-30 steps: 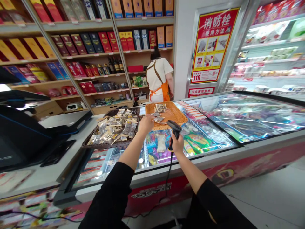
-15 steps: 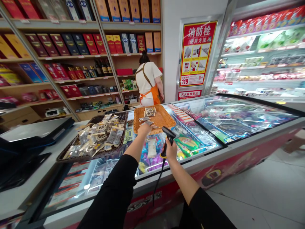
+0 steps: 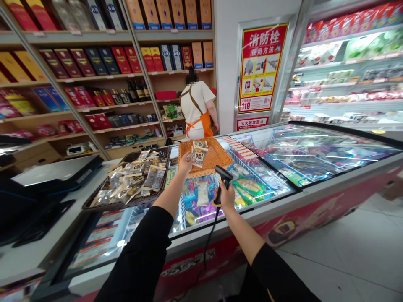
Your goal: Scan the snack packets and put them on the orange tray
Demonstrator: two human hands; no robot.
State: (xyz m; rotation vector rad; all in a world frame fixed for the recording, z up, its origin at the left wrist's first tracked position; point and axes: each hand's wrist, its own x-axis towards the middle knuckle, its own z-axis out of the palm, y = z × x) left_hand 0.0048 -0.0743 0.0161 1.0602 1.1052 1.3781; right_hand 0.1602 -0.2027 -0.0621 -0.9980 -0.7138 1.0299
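Scanning step: snack packet (image 3: 199,157) is pinched in the left hand (image 3: 186,162), raised just above the orange basket (image 3: 217,159). Barcode scanner (image 3: 223,176) is gripped by the right hand (image 3: 227,195), nearer than the basket. Barcode should be turned flat toward the scanner window.

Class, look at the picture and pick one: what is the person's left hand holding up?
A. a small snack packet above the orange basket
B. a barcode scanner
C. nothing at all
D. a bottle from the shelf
A. The left hand grips a small snack packet raised over the orange basket, while the right hand holds the barcode scanner.
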